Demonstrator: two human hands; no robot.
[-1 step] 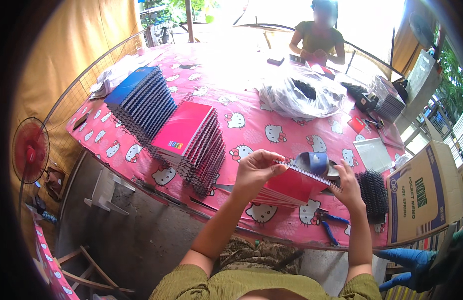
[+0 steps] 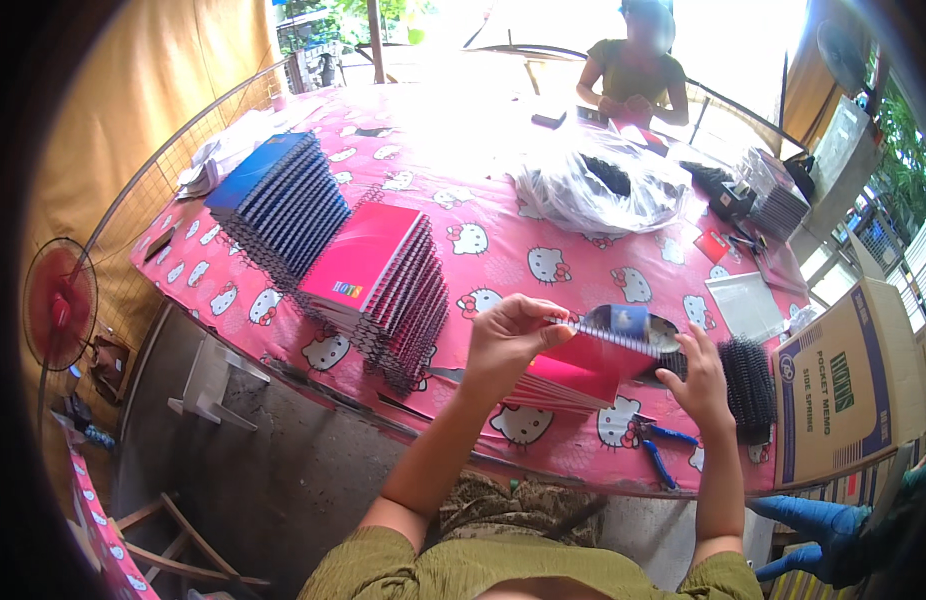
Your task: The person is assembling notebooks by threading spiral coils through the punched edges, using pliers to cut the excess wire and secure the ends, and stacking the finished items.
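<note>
In front of me my left hand (image 2: 511, 340) pinches one end of the holed binding edge of a notebook (image 2: 615, 342), which is held tilted. At the other end my right hand (image 2: 699, 378) is held with fingers apart, close to that edge and gripping nothing I can see. Under the notebook lies a stack of red-covered notebooks (image 2: 573, 388). Just beyond the edge sits a dark rounded item with a blue patch (image 2: 631, 320), partly hidden. Blue-handled pliers (image 2: 658, 452) lie near the table's front edge, and a bundle of black spiral coils (image 2: 746, 390) is right of my right hand.
Tall stacks of spiral notebooks, pink (image 2: 368, 255) and blue (image 2: 273, 180), stand to the left on the pink patterned tablecloth (image 2: 483, 240). A plastic bag of black coils (image 2: 603, 190) is farther back. A cardboard box (image 2: 843, 385) stands right. Another person (image 2: 638, 85) sits across.
My right hand has let go of the notebook's right end and moved slightly right and down, its fingers spreading. My left hand keeps its pinch in nearly the same place.
</note>
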